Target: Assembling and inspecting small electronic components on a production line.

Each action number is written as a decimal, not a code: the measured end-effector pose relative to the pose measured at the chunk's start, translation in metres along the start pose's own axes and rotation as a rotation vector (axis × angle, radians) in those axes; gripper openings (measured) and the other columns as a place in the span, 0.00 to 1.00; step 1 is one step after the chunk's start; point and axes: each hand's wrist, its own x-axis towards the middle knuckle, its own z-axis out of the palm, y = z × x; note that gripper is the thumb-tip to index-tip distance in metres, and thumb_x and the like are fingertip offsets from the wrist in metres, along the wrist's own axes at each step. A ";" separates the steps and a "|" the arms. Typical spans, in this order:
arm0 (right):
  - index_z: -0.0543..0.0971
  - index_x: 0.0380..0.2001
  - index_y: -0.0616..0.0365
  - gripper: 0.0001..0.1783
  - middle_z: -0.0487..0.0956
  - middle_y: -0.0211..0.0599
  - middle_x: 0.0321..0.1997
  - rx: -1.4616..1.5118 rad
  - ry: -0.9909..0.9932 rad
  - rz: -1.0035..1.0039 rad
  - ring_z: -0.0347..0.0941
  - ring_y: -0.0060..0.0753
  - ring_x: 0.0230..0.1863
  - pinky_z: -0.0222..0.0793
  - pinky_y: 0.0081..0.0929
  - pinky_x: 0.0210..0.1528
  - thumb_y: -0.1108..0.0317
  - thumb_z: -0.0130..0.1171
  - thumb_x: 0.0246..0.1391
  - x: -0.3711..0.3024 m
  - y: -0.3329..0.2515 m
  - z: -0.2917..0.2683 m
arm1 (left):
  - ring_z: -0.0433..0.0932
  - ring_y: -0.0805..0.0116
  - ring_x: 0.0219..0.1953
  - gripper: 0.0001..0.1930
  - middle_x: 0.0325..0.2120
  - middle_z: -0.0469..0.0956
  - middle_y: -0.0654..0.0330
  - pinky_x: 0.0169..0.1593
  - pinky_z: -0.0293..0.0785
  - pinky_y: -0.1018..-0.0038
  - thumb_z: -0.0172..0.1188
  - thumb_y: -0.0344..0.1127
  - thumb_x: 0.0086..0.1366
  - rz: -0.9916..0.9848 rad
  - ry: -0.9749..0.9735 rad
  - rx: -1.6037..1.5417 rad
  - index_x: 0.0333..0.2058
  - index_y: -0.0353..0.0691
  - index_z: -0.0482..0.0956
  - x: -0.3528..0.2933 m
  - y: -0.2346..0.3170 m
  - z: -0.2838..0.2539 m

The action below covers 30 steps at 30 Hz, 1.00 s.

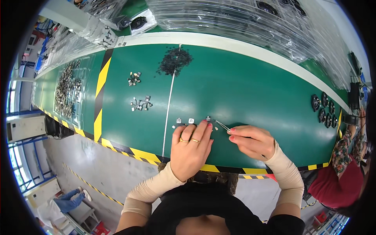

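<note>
My right hand [253, 141] holds metal tweezers [222, 125] between thumb and fingers. Their tips point up and left, close to a small dark grey part [208, 118]. My left hand [192, 150] rests on the green table with fingers stretched forward and fingertips at that part. Two more small square parts, one grey [179, 120] and one whitish [191, 121], lie just beyond its other fingers. A tiny pale piece [216, 128] sits between my two hands. What lies under my left fingers is hidden.
A heap of thin black rings [175, 61] lies at the far middle of the table [243, 86]. Small parts form two piles [141, 103] left of it. Clear trays [68, 92] of parts stand far left; round black parts [322, 116] lie right. Another person [338, 180] is at right.
</note>
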 end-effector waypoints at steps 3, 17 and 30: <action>0.83 0.38 0.65 0.19 0.81 0.45 0.44 0.028 0.000 0.032 0.82 0.45 0.41 0.81 0.31 0.40 0.88 0.63 0.39 0.004 -0.004 0.001 | 0.70 0.61 0.49 0.21 0.52 0.73 0.61 0.54 0.66 0.60 0.66 0.31 0.53 0.027 -0.035 -0.011 0.48 0.35 0.80 -0.002 -0.003 0.000; 0.81 0.43 0.66 0.21 0.78 0.45 0.48 -0.031 -0.106 0.037 0.80 0.45 0.46 0.81 0.32 0.43 0.86 0.65 0.41 0.001 0.001 0.005 | 0.72 0.64 0.46 0.17 0.52 0.77 0.62 0.55 0.66 0.61 0.66 0.30 0.53 0.065 -0.042 -0.012 0.44 0.35 0.82 0.002 -0.006 -0.003; 0.80 0.40 0.69 0.16 0.79 0.50 0.47 0.083 0.078 0.220 0.81 0.42 0.44 0.80 0.28 0.42 0.92 0.56 0.47 0.006 -0.003 -0.001 | 0.73 0.60 0.44 0.21 0.49 0.74 0.60 0.51 0.68 0.62 0.67 0.27 0.48 0.023 0.026 -0.112 0.44 0.41 0.82 0.005 -0.015 -0.010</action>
